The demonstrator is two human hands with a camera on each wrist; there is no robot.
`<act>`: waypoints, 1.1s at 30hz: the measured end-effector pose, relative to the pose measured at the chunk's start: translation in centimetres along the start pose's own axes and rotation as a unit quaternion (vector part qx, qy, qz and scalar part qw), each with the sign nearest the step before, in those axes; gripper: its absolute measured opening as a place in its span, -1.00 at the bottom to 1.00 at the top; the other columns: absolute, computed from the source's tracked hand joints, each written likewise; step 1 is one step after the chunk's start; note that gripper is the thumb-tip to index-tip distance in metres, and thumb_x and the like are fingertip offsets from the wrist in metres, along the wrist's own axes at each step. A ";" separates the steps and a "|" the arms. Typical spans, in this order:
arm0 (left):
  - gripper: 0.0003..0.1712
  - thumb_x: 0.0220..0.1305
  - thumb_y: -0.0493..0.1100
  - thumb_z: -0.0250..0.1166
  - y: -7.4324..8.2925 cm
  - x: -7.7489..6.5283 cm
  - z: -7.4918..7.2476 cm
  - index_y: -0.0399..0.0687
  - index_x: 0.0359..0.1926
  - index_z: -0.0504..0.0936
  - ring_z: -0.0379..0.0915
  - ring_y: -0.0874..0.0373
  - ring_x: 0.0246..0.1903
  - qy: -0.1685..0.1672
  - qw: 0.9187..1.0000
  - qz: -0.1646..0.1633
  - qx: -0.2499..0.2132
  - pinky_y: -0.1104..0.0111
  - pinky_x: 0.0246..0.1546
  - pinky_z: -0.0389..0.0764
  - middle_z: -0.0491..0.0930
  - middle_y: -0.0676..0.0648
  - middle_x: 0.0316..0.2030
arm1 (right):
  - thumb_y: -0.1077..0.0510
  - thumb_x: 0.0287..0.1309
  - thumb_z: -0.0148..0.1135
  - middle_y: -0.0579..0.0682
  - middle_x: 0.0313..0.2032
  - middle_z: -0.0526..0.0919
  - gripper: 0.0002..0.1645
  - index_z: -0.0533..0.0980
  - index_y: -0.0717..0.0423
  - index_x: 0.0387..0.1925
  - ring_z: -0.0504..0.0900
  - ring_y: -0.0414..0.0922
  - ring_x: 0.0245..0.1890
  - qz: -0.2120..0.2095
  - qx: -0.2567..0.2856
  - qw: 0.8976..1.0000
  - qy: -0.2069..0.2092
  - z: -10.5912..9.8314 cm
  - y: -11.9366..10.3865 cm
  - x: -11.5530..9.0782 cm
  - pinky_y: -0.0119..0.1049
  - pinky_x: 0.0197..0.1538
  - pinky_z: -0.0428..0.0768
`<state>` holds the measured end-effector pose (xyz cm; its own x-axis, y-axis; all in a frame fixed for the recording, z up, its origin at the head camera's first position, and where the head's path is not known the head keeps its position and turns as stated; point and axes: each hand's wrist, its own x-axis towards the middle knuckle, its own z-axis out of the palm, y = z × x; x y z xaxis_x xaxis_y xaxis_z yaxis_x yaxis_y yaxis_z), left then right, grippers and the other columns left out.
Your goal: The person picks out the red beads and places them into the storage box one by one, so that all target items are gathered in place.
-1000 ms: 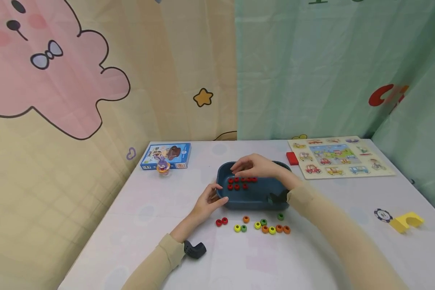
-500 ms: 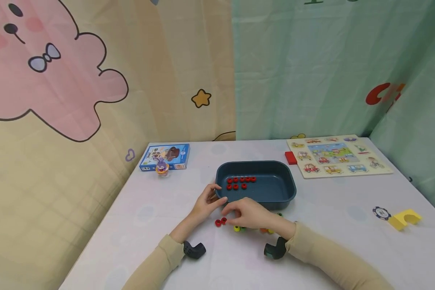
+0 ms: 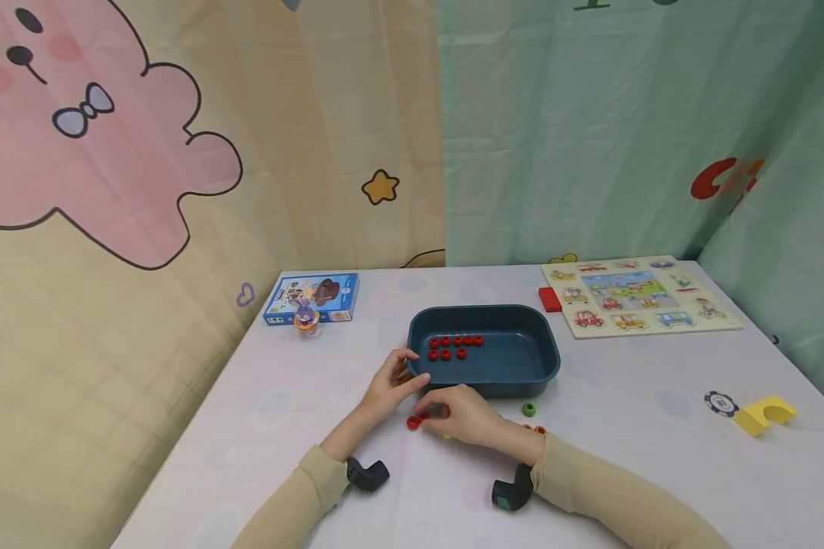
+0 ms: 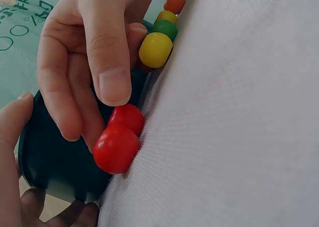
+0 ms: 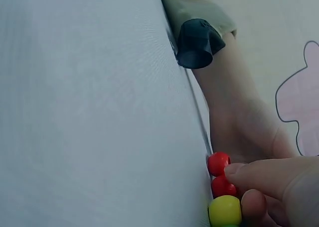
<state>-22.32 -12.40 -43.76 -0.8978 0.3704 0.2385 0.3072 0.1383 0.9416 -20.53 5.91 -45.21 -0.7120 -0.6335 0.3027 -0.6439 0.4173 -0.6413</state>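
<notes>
A dark blue tray [image 3: 522, 358] sits mid-table, with several red beads [image 3: 445, 354] in its left half. My left hand [image 3: 390, 381] grips its left end, thumb at the front corner and fingers along the rim. In front of the tray, my right hand [image 3: 470, 415] reaches down to two red beads lying side by side on the table. Its thumb and fingers pinch at the inner red bead [image 4: 130, 118], the thumb tip right on it. The outer red bead [image 4: 117, 150] lies against that one. A yellow bead [image 5: 225, 210] lies close by.
A green bead [image 3: 529, 409] and partly hidden orange beads [image 3: 539, 430] lie right of the right hand. A blue box [image 3: 316, 297] and small figurine [image 3: 306, 317] stand back left. Right are a puzzle board [image 3: 632, 297], red block [image 3: 550, 300], patterned disc [image 3: 721, 403] and yellow arch block [image 3: 765, 415].
My right hand has come from above the tray's inside down to the red beads on the table in front, then shifted slightly left. My left hand stays on the tray.
</notes>
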 end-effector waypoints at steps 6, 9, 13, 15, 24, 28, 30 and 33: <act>-0.54 0.17 -0.21 0.20 0.1 0.0 0.0 -0.28 0.03 0.24 0.16 -0.10 0.18 0.002 1.000 -0.003 0.002 0.13 0.12 0.27 -0.05 -0.29 0.30 | 0.09 -0.07 0.34 -0.34 -0.63 0.46 -0.75 0.59 -0.13 -0.26 0.31 -0.38 -0.74 0.002 -0.018 1.000 0.008 0.1 0.1 0.2 -0.50 -0.67 0.35; -0.53 0.18 -0.20 0.20 0.2 0.0 0.0 -0.30 0.03 0.24 0.16 -0.11 0.17 0.003 1.000 -0.004 0.007 0.13 0.12 0.27 -0.03 -0.29 0.30 | 0.10 -0.07 0.34 -0.34 -0.61 0.48 -0.75 0.59 -0.12 -0.25 0.32 -0.38 -0.74 0.006 -0.026 1.000 0.006 0.1 0.0 0.2 -0.50 -0.67 0.35; -0.52 0.18 -0.20 0.20 0.3 0.0 0.0 -0.30 0.03 0.23 0.17 -0.12 0.17 0.003 1.000 -0.005 0.007 0.13 0.12 0.27 -0.01 -0.30 0.29 | 0.10 -0.08 0.34 -0.35 -0.59 0.49 -0.76 0.59 -0.12 -0.26 0.32 -0.38 -0.73 0.009 -0.033 0.999 0.005 0.0 -0.1 0.2 -0.51 -0.67 0.35; -0.52 0.18 -0.20 0.20 0.3 0.0 0.0 -0.30 0.03 0.23 0.17 -0.13 0.17 0.003 1.000 -0.005 0.008 0.12 0.12 0.27 -0.01 -0.30 0.29 | 0.10 -0.07 0.34 -0.34 -0.61 0.48 -0.76 0.59 -0.11 -0.27 0.31 -0.39 -0.74 0.008 -0.036 0.999 0.003 -0.1 -0.3 0.2 -0.51 -0.67 0.35; -0.52 0.18 -0.19 0.20 0.0 0.1 0.0 -0.27 0.04 0.23 0.15 -0.16 0.17 -0.004 1.000 0.001 0.004 0.08 0.12 0.26 0.03 -0.31 0.28 | 0.09 -0.07 0.33 -0.32 -0.60 0.51 -0.74 0.58 -0.07 -0.24 0.38 -0.37 -0.72 0.019 -0.022 0.999 -0.022 -2.6 -2.0 -0.3 -0.48 -0.63 0.42; -0.51 0.18 -0.19 0.20 0.0 0.1 0.0 -0.28 0.04 0.22 0.14 -0.17 0.17 -0.007 1.000 -0.003 0.002 0.07 0.12 0.25 0.01 -0.31 0.28 | 0.06 -0.05 0.32 -0.34 -0.44 0.56 -0.73 0.56 -0.12 -0.21 0.42 -0.33 -0.68 0.037 -0.007 0.999 -0.032 -5.4 -2.8 -0.3 -0.44 -0.60 0.47; -0.50 0.18 -0.17 0.20 0.0 0.1 0.0 -0.29 0.05 0.22 0.14 -0.15 0.18 -0.007 1.000 -0.010 0.004 0.09 0.12 0.26 0.01 -0.31 0.28 | 0.05 -0.04 0.31 -0.33 -0.36 0.57 -0.74 0.55 -0.14 -0.22 0.44 -0.32 -0.64 0.034 -0.008 0.999 -0.024 -7.1 -3.0 -0.2 -0.42 -0.57 0.48; -0.49 0.16 -0.15 0.22 -0.7 0.2 -0.1 -0.24 0.06 0.23 0.12 -0.12 0.19 -0.001 1.000 -0.022 0.000 0.11 0.12 0.26 0.02 -0.27 0.29 | 0.03 -0.04 0.31 -0.28 -0.33 0.58 -0.73 0.55 -0.12 -0.22 0.44 -0.28 -0.61 0.027 -0.011 1.000 -0.005 -9.8 -3.1 0.3 -0.41 -0.55 0.48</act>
<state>-22.79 -12.51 -44.36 -0.9095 0.3662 0.1965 0.2675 0.1541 0.9511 -21.54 10.80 -36.20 -0.7428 -0.6169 0.2604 -0.6109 0.4651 -0.6407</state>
